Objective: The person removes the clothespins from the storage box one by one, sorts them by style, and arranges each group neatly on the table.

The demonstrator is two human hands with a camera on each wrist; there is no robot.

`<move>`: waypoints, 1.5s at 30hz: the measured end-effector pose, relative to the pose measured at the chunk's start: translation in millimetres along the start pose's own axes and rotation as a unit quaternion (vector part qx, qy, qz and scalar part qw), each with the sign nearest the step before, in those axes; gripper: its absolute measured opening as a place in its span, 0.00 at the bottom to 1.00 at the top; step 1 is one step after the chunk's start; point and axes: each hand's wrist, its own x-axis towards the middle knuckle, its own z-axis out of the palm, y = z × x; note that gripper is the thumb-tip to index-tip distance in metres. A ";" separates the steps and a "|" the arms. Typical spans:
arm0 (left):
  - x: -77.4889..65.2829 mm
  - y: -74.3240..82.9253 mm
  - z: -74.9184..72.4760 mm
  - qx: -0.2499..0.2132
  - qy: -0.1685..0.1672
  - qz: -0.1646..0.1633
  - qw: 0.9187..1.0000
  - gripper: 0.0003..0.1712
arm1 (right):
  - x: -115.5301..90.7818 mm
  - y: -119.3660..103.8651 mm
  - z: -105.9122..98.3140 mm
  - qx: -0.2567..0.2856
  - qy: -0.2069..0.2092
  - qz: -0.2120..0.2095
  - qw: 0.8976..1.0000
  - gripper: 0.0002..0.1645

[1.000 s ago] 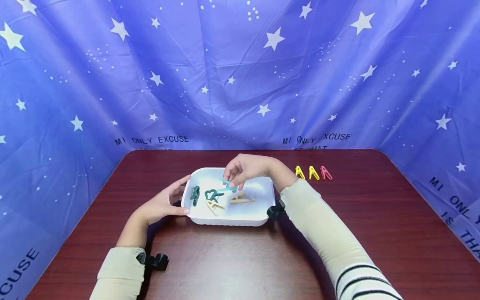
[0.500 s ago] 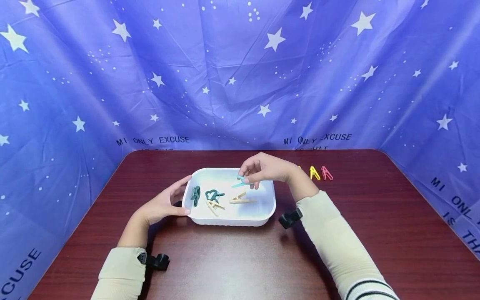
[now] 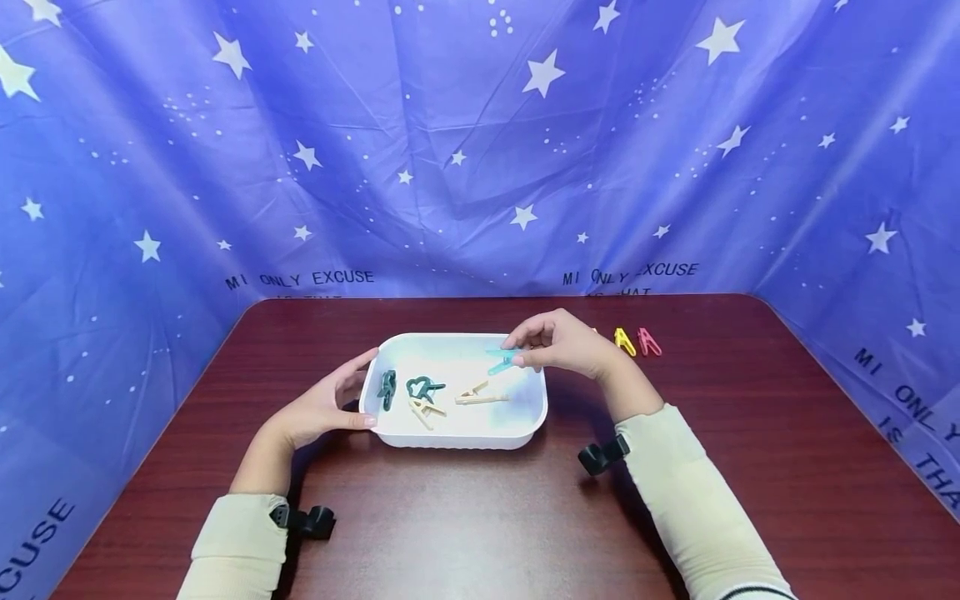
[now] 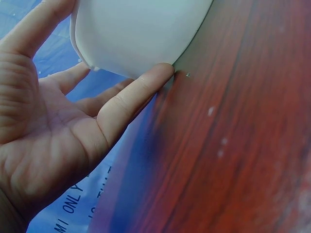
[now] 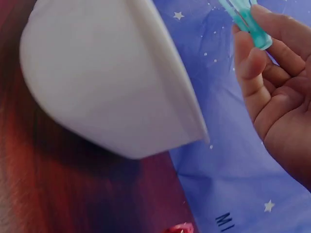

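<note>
My right hand (image 3: 566, 346) pinches a light blue clothespin (image 3: 503, 360) between thumb and fingers, over the right end of a white plastic tray (image 3: 461, 440). The right wrist view shows the clothespin (image 5: 261, 40) at the fingertips, above the tray rim. My left hand (image 3: 324, 406) holds the tray's left end, thumb at the front corner and fingers along the back corner. Inside the tray lie a dark green clip (image 3: 387, 390) at the left, another dark green clip (image 3: 422, 388), a cream clothespin (image 3: 424, 412) close to it, and a wooden-coloured clothespin (image 3: 482, 394) right of centre.
On the dark red table (image 3: 450, 525), right of the tray, stand a yellow clip (image 3: 624, 342) and a pink-red clip (image 3: 649, 342). A second yellow clip is mostly behind my right wrist. A blue star-patterned cloth (image 3: 480, 150) hangs behind the table.
My right hand has moved right with the light blue clothespin, from over the tray's middle to its right end. The left hand stays on the tray.
</note>
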 end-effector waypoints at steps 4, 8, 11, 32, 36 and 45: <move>-0.6 0.9 0.0 -0.003 0.000 -0.002 1.000 0.59 | -10.7 6.0 -1.4 0.009 0.059 0.007 0.998 0.15; -0.4 1.6 0.1 0.000 -0.001 -0.001 1.000 0.59 | -20.7 14.1 -4.2 0.035 0.099 -0.009 0.994 0.15; -0.1 1.0 -0.5 0.002 -0.002 0.002 1.000 0.58 | -26.8 20.4 -6.8 0.055 0.112 -0.024 0.992 0.15; -0.2 0.0 -0.2 0.002 0.003 -0.003 1.000 0.59 | -66.9 31.9 -27.8 0.071 0.138 -0.023 0.988 0.20; -0.2 -0.9 -0.3 0.002 0.003 -0.004 1.000 0.59 | -73.2 35.3 -31.7 0.096 0.134 -0.031 0.986 0.19; 0.8 -2.2 -1.4 0.000 -0.002 0.005 1.000 0.59 | -90.6 44.5 -43.5 0.107 0.172 -0.027 0.979 0.15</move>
